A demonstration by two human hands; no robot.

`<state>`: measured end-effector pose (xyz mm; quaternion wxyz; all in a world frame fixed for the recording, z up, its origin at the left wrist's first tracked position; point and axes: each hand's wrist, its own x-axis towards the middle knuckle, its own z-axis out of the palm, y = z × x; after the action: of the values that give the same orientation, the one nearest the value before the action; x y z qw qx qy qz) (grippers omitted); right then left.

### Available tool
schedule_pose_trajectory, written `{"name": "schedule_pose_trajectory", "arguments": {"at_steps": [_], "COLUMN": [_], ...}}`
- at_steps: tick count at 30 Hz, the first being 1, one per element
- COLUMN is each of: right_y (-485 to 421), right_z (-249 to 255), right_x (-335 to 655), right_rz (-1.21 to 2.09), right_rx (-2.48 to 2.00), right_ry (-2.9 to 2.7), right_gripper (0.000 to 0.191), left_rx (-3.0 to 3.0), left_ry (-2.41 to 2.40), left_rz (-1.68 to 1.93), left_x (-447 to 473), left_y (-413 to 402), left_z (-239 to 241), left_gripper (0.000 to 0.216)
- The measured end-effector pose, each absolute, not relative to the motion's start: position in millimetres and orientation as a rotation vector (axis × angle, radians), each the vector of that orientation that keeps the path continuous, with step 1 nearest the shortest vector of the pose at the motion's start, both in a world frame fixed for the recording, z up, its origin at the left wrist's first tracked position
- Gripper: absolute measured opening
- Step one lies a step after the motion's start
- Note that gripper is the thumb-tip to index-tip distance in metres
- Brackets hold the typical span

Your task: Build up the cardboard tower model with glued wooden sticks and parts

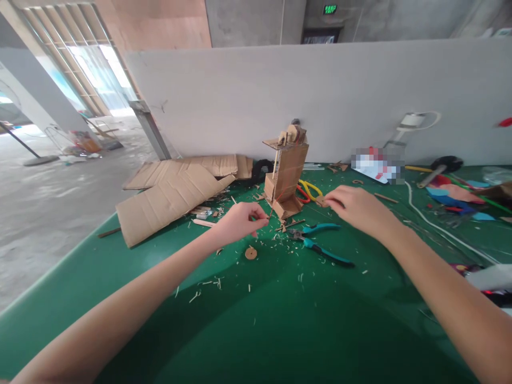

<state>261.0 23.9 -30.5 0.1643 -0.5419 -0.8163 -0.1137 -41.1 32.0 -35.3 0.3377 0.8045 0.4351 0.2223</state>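
Note:
My left hand (pixel 242 220) is closed in a pinch, its fingertips on a thin reddish-brown strand (pixel 271 212). I cannot tell if that is a wire or a sliver of wood. Between the thumb and fingers of my right hand (pixel 356 207) is a small cardboard piece (pixel 320 201), perhaps round, partly covered. A tall cardboard model (pixel 293 168) stands upright between and beyond both hands, with discs on its top. In front of it lie teal-handled pliers (pixel 320 242), jaws toward the left. Nearer to me rests a small cardboard disc (pixel 250 253) with a central hole.
Yellow-handled scissors (pixel 311 189) lie behind my right hand. Folded cardboard sheets (pixel 172 200) cover the table's left rear. Scraps and shavings litter the green table (pixel 248 325). A white cable (pixel 436 226) and coloured materials (pixel 460 197) lie at right, before a white partition (pixel 320 101).

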Motion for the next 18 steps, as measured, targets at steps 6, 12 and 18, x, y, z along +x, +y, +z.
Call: {"name": "schedule_pose_trajectory", "arguments": {"at_steps": [6,12,18], "right_y": [69.6,73.9,68.4], "right_z": [-43.3,-48.9,-55.7], "right_x": [285.0,277.2,269.2], "right_rz": [-0.225,-0.249,-0.393], "right_rx": [-1.854,-1.921,-1.891], "right_ry": [-2.285,-2.382,-2.397], "right_gripper": [0.022,0.024,0.025], "left_rx": [2.173,2.385,2.875], "left_ry": [1.182,1.169,1.182], "left_rz": [0.508,0.358,0.111], "left_x": [-39.4,-41.5,-36.0], "left_y": [35.0,39.8,27.2], "left_z": [-39.5,-44.5,-46.7], "left_gripper": [0.014,0.027,0.043]}}
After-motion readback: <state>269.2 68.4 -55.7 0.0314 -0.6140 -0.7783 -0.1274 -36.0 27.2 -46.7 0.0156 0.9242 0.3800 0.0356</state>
